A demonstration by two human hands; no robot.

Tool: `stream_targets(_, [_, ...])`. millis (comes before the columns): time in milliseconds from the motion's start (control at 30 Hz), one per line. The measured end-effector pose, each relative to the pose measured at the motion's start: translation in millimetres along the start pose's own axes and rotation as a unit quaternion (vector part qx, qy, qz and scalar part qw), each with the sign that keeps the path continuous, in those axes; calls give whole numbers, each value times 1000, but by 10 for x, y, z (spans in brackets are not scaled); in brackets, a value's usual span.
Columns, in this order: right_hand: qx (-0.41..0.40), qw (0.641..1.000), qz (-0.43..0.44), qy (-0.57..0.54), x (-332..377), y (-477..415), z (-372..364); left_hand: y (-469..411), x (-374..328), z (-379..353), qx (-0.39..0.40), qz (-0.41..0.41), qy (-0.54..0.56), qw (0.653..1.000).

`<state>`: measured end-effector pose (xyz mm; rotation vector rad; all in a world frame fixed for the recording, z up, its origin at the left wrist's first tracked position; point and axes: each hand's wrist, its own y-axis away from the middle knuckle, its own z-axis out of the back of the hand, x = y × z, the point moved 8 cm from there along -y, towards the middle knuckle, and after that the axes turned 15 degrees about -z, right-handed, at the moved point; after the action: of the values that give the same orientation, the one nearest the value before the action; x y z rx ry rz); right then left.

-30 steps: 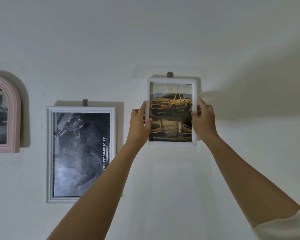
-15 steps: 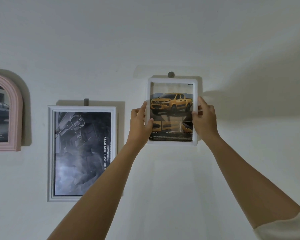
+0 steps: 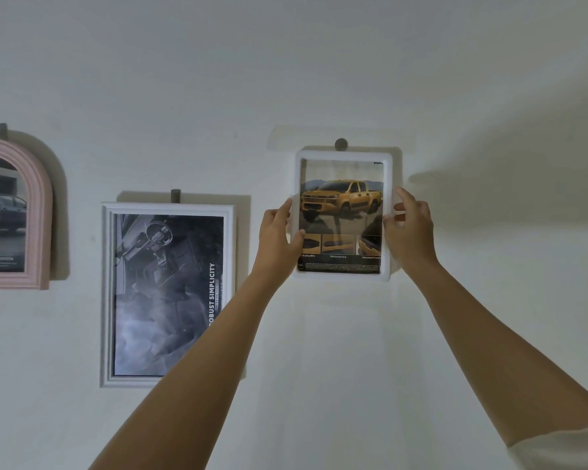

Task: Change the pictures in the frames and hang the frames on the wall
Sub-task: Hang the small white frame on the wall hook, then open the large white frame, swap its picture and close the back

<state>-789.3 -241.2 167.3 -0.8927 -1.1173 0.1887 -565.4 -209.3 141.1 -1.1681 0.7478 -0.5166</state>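
Both hands are raised to the small white frame (image 3: 343,155), which stands upright against the white wall (image 3: 319,62), its top edge just under a round grey hook (image 3: 341,144). The left hand (image 3: 277,232) grips the left edge of this frame: the thumb is bent over the front, low on the glass, and the fingers go along and behind the edge. The right hand (image 3: 409,228) grips the right edge, with the thumb on the front rim and the fingers bent at the side. Inside the frame is a picture of a yellow pickup truck (image 3: 342,198), with small photos and lines of text under it. I cannot tell if the frame hangs from the hook or is only held there. To the left, a larger white frame (image 3: 106,293) hangs under a grey hook (image 3: 176,195) and holds a dark picture (image 3: 163,293) with the words "ROBUST SIMPLICITY" turned sideways. The left forearm crosses its lower right corner. At the left border a pink arched frame (image 3: 39,212), partly cut off, shows a dark vehicle. A pale sleeve (image 3: 564,449) covers the right arm at the bottom corner.
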Motion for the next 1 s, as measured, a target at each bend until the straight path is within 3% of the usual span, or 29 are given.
stream_targets(133, [-22, 996, 77, 27, 231, 171, 0, 2, -85, 254, -20, -26, -51, 998])
stream_targets(333, [29, 988, 142, 44, 587, 755, -497, 215, 30, 1068, -56, -59, -181, 980])
stream_targets(600, [96, 989, 82, 72, 312, 1776, -1680, 1111, 1067, 2165, -54, 80, -289, 952])
stream_targets(800, [63, 997, 10, 31, 158, 2075, -2125, 1639, 1704, 2284, 13, 119, -185, 975])
stream_targets(1000, [16, 999, -33, -21, 137, 2161, -2269, 1739, 1945, 2199, 10, 103, -75, 992])
